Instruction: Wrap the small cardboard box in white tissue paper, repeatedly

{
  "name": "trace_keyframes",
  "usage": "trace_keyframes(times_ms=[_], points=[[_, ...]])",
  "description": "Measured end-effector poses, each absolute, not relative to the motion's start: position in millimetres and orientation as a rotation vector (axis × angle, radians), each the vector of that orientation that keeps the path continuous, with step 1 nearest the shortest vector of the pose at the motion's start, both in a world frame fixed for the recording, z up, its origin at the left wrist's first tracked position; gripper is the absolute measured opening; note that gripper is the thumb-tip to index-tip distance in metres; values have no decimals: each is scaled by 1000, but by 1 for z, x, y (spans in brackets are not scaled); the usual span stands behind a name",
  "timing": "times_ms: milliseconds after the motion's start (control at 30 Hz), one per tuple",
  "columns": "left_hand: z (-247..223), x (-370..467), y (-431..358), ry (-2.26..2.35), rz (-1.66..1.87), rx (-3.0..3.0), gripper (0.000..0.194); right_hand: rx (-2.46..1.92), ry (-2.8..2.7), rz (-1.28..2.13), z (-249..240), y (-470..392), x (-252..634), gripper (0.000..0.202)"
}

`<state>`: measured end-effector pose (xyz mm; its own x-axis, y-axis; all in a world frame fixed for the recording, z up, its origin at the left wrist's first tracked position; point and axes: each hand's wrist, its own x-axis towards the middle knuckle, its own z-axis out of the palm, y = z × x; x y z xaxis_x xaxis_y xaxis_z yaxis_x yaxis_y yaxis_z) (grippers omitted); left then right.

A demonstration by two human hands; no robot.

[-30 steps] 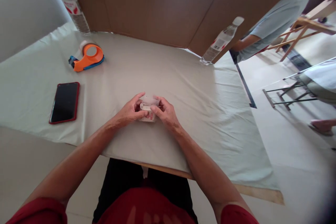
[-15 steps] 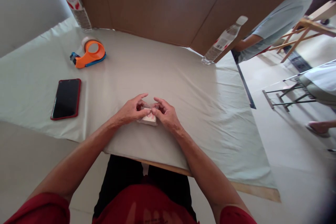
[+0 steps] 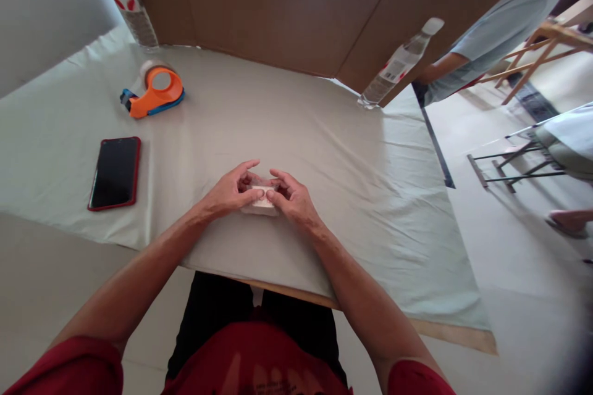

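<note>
A small white box (image 3: 260, 207) with faint reddish print, seemingly in clear plastic wrap, is between my hands near the table's front edge. My left hand (image 3: 238, 189) grips its left side, thumb on the top face and fingers curled behind. On the right side my right hand (image 3: 290, 194) does the same, its thumb close to the left one. The fingertips behind the box are partly hidden. What the print says is too small to read.
An orange and blue tape dispenser (image 3: 157, 94) and a red-cased phone (image 3: 114, 173) lie on the left. Water bottles stand at the back left (image 3: 130, 6) and back right (image 3: 398, 68), by a brown cardboard panel (image 3: 287, 6). Beyond the table's right side is another person's arm (image 3: 445, 68).
The box now shows more of its top face between my thumbs, and the wrap that stood up between my fingers is lower. Both hands stay in nearly the same place.
</note>
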<state>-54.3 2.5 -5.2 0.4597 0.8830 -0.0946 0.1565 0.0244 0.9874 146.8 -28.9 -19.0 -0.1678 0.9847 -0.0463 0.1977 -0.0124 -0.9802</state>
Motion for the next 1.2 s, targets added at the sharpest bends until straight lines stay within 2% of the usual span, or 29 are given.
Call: trace_keyframes(times_ms=[167, 400, 500, 767, 967, 1067, 1200], points=[[-4, -56, 2, 945, 635, 1505, 93, -1297, -1468, 1221, -17, -24, 146, 59], [-5, -56, 4, 929, 635, 1494, 89, -1301, -1518, 1073, -9, -16, 137, 29], [-5, -56, 4, 918, 628, 1469, 87, -1289, -1522, 1075, -6, -16, 134, 23], [-3, -57, 4, 895, 627, 1470, 87, -1306, -1632, 993, -1, -22, 131, 25], [-6, -57, 5, 875, 633, 1465, 81, -1238, -1871, 797, 2, -27, 137, 19], [-6, -58, 5, 861, 625, 1474, 83, -1144, -2008, 699, 2, -30, 144, 23], [-2, -59, 5, 833, 631, 1453, 75, -1079, -2164, 592, 2, -36, 154, 32]])
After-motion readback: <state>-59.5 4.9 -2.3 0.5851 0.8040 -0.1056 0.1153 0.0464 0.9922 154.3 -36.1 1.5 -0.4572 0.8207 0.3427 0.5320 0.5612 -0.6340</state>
